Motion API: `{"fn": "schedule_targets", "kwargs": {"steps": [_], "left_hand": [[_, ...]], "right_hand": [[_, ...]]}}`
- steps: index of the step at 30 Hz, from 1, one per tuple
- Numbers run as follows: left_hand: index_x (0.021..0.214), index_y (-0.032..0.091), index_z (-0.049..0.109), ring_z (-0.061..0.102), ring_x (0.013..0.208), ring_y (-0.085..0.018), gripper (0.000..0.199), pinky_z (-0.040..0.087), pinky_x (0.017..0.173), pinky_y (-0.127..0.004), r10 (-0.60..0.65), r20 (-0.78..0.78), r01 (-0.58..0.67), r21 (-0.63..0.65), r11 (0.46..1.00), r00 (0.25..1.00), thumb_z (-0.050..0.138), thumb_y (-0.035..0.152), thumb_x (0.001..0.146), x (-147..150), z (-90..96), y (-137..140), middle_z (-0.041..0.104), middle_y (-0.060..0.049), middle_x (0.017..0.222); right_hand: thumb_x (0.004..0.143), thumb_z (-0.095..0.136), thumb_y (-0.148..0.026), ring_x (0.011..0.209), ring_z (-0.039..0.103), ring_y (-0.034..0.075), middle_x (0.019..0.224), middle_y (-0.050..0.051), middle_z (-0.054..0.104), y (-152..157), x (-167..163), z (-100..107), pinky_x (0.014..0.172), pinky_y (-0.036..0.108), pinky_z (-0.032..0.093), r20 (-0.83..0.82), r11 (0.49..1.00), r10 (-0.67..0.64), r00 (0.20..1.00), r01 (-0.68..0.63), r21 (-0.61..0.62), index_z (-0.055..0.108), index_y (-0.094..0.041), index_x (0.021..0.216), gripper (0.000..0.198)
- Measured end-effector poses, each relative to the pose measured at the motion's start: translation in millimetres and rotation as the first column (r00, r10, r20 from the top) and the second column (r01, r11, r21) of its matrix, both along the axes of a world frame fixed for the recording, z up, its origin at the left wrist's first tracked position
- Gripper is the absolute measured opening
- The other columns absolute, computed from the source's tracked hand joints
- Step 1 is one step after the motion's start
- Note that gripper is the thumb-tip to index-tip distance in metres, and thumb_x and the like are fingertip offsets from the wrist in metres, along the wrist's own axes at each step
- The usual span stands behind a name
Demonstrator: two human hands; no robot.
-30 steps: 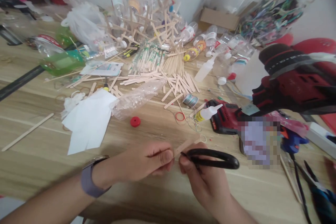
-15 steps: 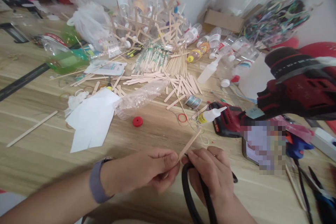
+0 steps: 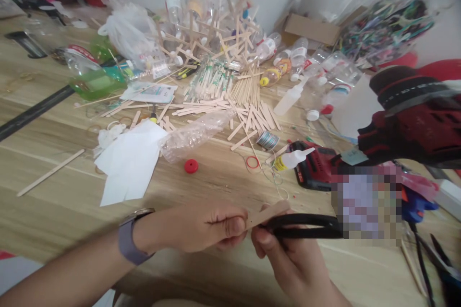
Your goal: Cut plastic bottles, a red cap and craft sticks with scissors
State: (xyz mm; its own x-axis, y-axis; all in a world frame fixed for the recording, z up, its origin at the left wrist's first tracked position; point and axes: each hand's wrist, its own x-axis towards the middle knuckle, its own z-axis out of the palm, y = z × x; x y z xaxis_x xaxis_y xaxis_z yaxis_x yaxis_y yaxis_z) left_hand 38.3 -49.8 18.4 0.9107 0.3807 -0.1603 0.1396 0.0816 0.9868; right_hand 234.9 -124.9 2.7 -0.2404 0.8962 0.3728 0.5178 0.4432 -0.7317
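Note:
My left hand, with a watch on a purple strap, pinches one end of a flat wooden craft stick. The stick points right, toward my other hand, and a small dark spot shows near my left fingertips. My right hand is closed around a pair of black-handled scissors. Their handle loop sticks out to the right, while the blades are hidden by the fingers. The scissors' near end lies close against the stick; whether it touches cannot be made out.
A red bottle cap, crumpled clear bottle and white paper lie ahead. Beyond are many craft sticks. A red drill stands at right, beside a glue bottle and thread spool. Pliers lie lower right.
My right hand has turned over, swinging the scissors' handle from pointing down to pointing right. The craft stick has tilted flatter, its broad face now showing.

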Motion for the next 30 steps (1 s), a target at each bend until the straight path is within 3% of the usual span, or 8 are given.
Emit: {"fn": "schedule_targets", "kwargs": {"steps": [3, 6, 9, 12, 16, 22, 26, 30], "left_hand": [[0.07, 0.021, 0.042, 0.036, 0.055, -0.011, 0.054, 0.031, 0.055, -0.026, -0.017, 0.064, 0.028, -0.162, 0.986, 0.998, 0.033, 0.068, 0.096, 2.7, -1.2, -3.6, 0.04, 0.005, 0.061], [0.066, 0.021, 0.041, 0.034, 0.052, -0.01, 0.055, 0.029, 0.053, -0.027, 0.002, 0.075, 0.02, -0.287, 0.958, 0.997, 0.034, 0.067, 0.096, 5.8, 0.0, -9.4, 0.04, 0.006, 0.056], [0.065, 0.022, 0.041, 0.032, 0.051, -0.01, 0.054, 0.028, 0.053, -0.027, 0.059, 0.031, -0.046, -0.321, 0.946, 0.998, 0.033, 0.063, 0.098, 7.7, 2.6, -13.4, 0.039, 0.006, 0.054], [0.068, 0.022, 0.041, 0.035, 0.053, -0.011, 0.053, 0.031, 0.055, -0.026, 0.063, 0.02, -0.056, -0.238, 0.97, 0.998, 0.029, 0.063, 0.099, 6.4, 3.7, -12.9, 0.04, 0.006, 0.058], [0.074, 0.021, 0.045, 0.041, 0.062, -0.012, 0.04, 0.033, 0.06, -0.025, 0.058, -0.086, -0.05, 0.097, 0.994, 0.995, 0.032, 0.046, 0.103, 0.7, 5.6, -6.6, 0.045, 0.004, 0.067], [0.072, 0.02, 0.045, 0.043, 0.067, -0.012, 0.031, 0.032, 0.063, -0.025, 0.1, -0.09, -0.071, 0.277, 0.958, 0.991, 0.04, 0.03, 0.101, -1.2, 9.7, -2.7, 0.047, 0.004, 0.07], [0.073, 0.021, 0.044, 0.04, 0.058, -0.011, 0.04, 0.033, 0.058, -0.025, 0.054, -0.06, -0.054, 0.006, 0.999, 0.997, 0.032, 0.045, 0.103, 1.3, 7.3, -7.3, 0.045, 0.005, 0.063], [0.067, 0.021, 0.043, 0.033, 0.049, -0.01, 0.053, 0.026, 0.049, -0.025, 0.053, 0.024, -0.041, -0.348, 0.937, 0.998, 0.035, 0.064, 0.097, 3.9, 5.1, -12.0, 0.041, 0.006, 0.052]], "right_hand": [[0.096, 0.049, -0.014, 0.059, 0.057, 0.013, 0.073, -0.001, 0.064, 1.4, 2.3, 0.4, 0.058, 0.027, 0.045, 0.085, 0.972, -0.056, 0.995, 0.035, 0.23, 0.053, -0.022, 0.098, 0.009], [0.093, 0.047, -0.003, 0.066, 0.062, 0.015, 0.078, 0.003, 0.07, 4.3, 5.1, 0.0, 0.068, 0.032, 0.043, 0.311, 0.859, -0.162, 0.936, -0.021, 0.512, 0.056, -0.016, 0.104, 0.02], [0.094, 0.048, -0.003, 0.067, 0.064, 0.015, 0.076, 0.004, 0.071, 6.9, 5.6, -0.6, 0.068, 0.034, 0.039, 0.393, 0.801, -0.272, 0.878, -0.02, 0.599, 0.058, -0.016, 0.101, 0.018], [0.095, 0.046, -0.005, 0.065, 0.062, 0.013, 0.075, 0.001, 0.069, 6.2, 4.0, -3.5, 0.067, 0.031, 0.041, 0.279, 0.861, -0.184, 0.943, 0.017, 0.508, 0.057, -0.019, 0.103, 0.02], [0.096, 0.051, -0.018, 0.058, 0.056, 0.012, 0.071, -0.003, 0.062, 3.0, 1.6, -2.1, 0.053, 0.024, 0.042, 0.011, 0.993, -0.041, 0.999, 0.04, 0.113, 0.054, -0.024, 0.091, 0.008], [0.1, 0.046, -0.022, 0.049, 0.051, 0.009, 0.06, -0.005, 0.052, 6.1, -2.4, 11.7, 0.044, 0.02, 0.038, -0.021, 1.0, 0.023, 1.0, -0.023, -0.019, 0.049, -0.023, 0.073, 0.028], [0.096, 0.05, -0.013, 0.054, 0.054, 0.011, 0.067, -0.004, 0.06, 5.5, 0.7, -0.2, 0.052, 0.024, 0.042, 0.069, 0.972, -0.069, 0.995, 0.051, 0.23, 0.054, -0.022, 0.093, 0.011], [0.093, 0.049, -0.002, 0.068, 0.06, 0.015, 0.08, 0.004, 0.07, 4.7, 3.6, -11.4, 0.068, 0.033, 0.042, 0.276, 0.857, -0.163, 0.947, -0.003, 0.515, 0.058, -0.015, 0.109, 0.022]]}}
